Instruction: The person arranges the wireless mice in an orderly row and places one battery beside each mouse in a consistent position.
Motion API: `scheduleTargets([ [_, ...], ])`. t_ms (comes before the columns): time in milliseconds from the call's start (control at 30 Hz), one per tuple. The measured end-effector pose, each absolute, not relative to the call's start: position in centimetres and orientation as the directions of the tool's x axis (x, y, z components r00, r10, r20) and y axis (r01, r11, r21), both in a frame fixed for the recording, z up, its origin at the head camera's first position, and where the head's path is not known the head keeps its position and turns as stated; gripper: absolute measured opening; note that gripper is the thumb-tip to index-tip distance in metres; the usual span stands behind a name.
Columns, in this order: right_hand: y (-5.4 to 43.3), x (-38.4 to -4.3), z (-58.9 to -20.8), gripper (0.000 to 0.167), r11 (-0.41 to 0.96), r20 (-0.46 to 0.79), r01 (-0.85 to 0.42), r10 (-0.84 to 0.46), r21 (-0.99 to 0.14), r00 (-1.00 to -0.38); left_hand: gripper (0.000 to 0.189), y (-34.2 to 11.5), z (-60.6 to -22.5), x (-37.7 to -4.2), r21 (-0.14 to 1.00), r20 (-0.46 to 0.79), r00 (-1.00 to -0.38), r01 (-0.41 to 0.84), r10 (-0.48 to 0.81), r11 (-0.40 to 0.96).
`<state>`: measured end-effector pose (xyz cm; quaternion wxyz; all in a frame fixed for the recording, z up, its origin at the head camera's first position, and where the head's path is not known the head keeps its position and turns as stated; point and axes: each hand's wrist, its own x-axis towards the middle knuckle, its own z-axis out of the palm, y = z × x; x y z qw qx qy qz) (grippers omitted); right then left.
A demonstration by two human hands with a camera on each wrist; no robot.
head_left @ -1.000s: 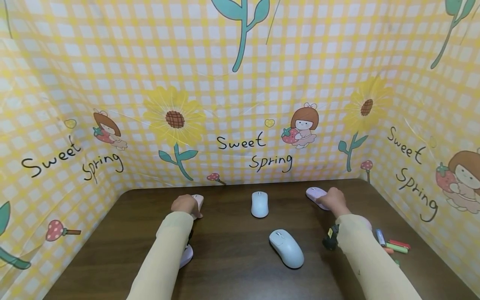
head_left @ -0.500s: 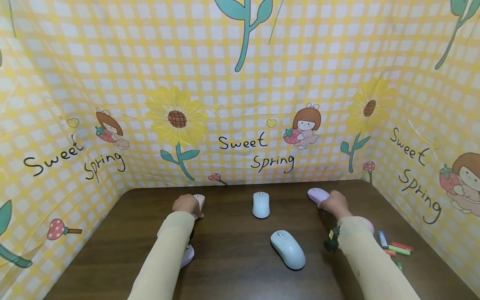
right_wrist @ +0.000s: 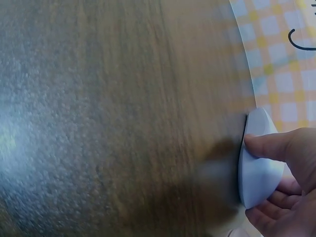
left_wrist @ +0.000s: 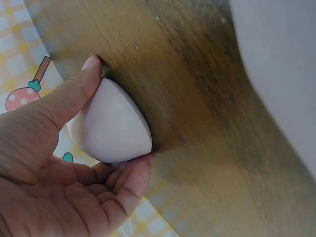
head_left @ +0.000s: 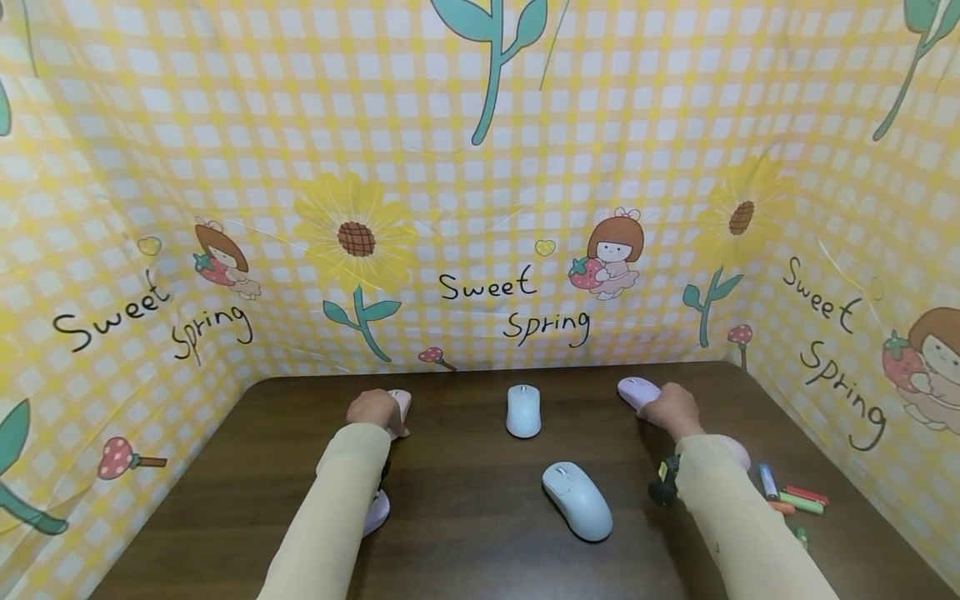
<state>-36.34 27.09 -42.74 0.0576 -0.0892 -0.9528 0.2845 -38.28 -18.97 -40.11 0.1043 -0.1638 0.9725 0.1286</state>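
Observation:
At the back left of the table, my left hand (head_left: 375, 410) grips a pale pink computer mouse (head_left: 401, 402). In the left wrist view the thumb lies along one side of that mouse (left_wrist: 116, 123) and the curled fingers press its other side. My right hand (head_left: 672, 410) holds a lavender computer mouse (head_left: 637, 390) at the back right, covering its near end. Seen from the right wrist, thumb and fingers pinch this mouse (right_wrist: 261, 168) from opposite sides, its base close over the wood.
Between the hands stands a white mouse (head_left: 523, 411), with a larger light blue mouse (head_left: 577, 502) nearer. My left sleeve partly hides another lavender mouse (head_left: 377, 512); a pink one (head_left: 738, 452) shows behind the right cuff. Several small coloured cylinders (head_left: 801, 502) lie at right. Patterned cloth (head_left: 480, 208) surrounds the table (head_left: 465, 550).
The head view has shifted slightly. My right hand has closed further round the near end of the lavender mouse, hiding more of it. The left hand keeps its grip in place.

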Motion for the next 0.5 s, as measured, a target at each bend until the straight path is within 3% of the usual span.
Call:
scheduleTargets([
  [500,26.1,-36.2,-43.8,0.055,0.785,0.145,0.152,0.294,-0.601,-0.945,0.075,-19.1,-40.5,-38.6,0.217,-0.243,-0.925,-0.346,-0.293,0.913],
])
